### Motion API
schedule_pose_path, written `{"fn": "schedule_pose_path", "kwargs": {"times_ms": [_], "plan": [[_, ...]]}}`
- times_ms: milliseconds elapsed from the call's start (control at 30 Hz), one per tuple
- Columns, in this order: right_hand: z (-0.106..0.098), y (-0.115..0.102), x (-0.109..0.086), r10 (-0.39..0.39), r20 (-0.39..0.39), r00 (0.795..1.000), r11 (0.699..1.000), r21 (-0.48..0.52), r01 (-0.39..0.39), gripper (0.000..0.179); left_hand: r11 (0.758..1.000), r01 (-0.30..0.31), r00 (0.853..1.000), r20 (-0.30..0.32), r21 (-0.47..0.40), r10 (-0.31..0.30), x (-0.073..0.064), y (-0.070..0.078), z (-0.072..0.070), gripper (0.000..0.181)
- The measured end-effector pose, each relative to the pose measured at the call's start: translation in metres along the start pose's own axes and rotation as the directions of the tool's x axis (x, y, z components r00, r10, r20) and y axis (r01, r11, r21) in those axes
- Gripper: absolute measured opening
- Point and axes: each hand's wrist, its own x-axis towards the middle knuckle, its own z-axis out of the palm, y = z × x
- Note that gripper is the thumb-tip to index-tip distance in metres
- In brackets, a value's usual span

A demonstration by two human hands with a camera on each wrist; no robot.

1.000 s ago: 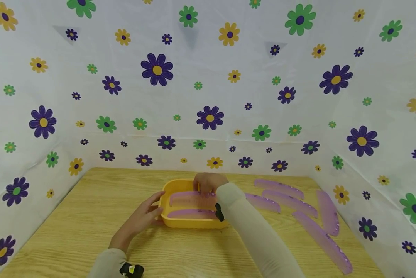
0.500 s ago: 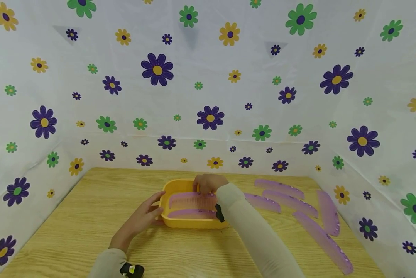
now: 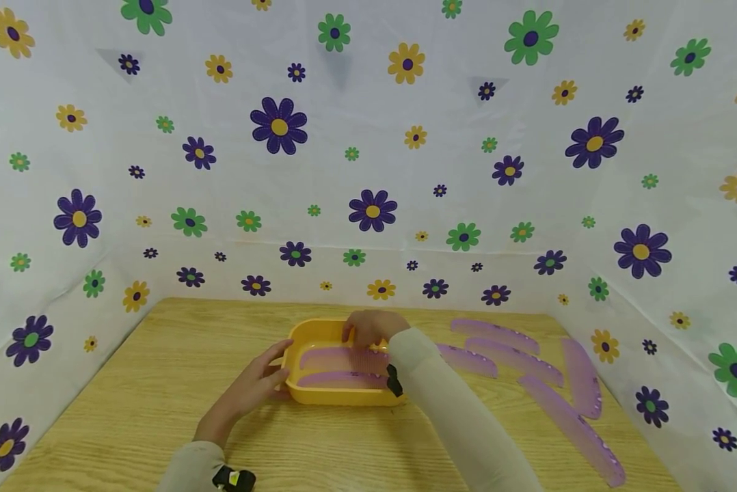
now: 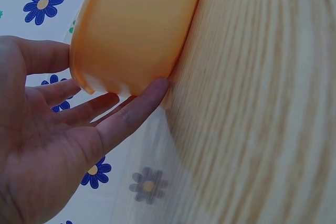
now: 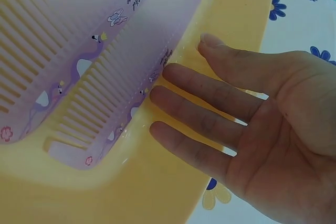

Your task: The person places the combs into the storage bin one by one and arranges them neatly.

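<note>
A yellow plastic tray (image 3: 344, 396) stands on the table with two translucent purple combs lying in it. The far comb (image 3: 328, 358) and near comb (image 3: 338, 380) lie roughly parallel, partly covered by the right arm in the head view. My left hand (image 3: 259, 380) rests at the tray's left end, its extended fingers (image 4: 139, 109) touching the outer wall. My right hand (image 5: 273, 114) is inside the tray, fingers spread and nearly straight. Its fingertips (image 5: 160, 94) are right at the edge of a flamingo-printed comb (image 5: 123, 66), with nothing gripped.
Several more purple combs lie to the right of the tray, among them a long slanted comb (image 3: 571, 429) and an upright one (image 3: 581, 377). The wooden table (image 3: 128, 383) is enclosed by a white flower-printed sheet (image 3: 221, 184) at the back and sides.
The far comb has come down slightly toward the near comb and lies lower in the tray. My right hand has let go of it and shifted slightly right. The left hand stays put.
</note>
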Motion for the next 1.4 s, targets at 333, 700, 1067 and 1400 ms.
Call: {"fn": "schedule_pose_path", "kwargs": {"times_ms": [333,700,1067,1400], "plan": [[-0.004,0.010,-0.007,-0.147,-0.009,0.989,0.989,-0.027,0.146,0.031,1.000,0.002,1.000,-0.004,-0.009,-0.002,0.000,-0.001,0.000,0.060],[-0.012,0.019,-0.023,-0.240,-0.063,0.969,0.971,-0.033,0.238,0.033,1.000,-0.001,1.000,-0.002,-0.019,0.001,0.000,0.003,0.000,0.060],[-0.023,0.038,-0.045,-0.300,-0.121,0.946,0.954,-0.040,0.297,0.034,1.000,-0.007,1.000,-0.001,-0.018,0.007,0.001,0.002,-0.001,0.061],[-0.026,0.064,-0.055,-0.277,-0.162,0.947,0.959,0.016,0.284,0.031,1.000,-0.007,1.000,-0.001,-0.010,0.007,0.000,0.000,0.001,0.059]]}}
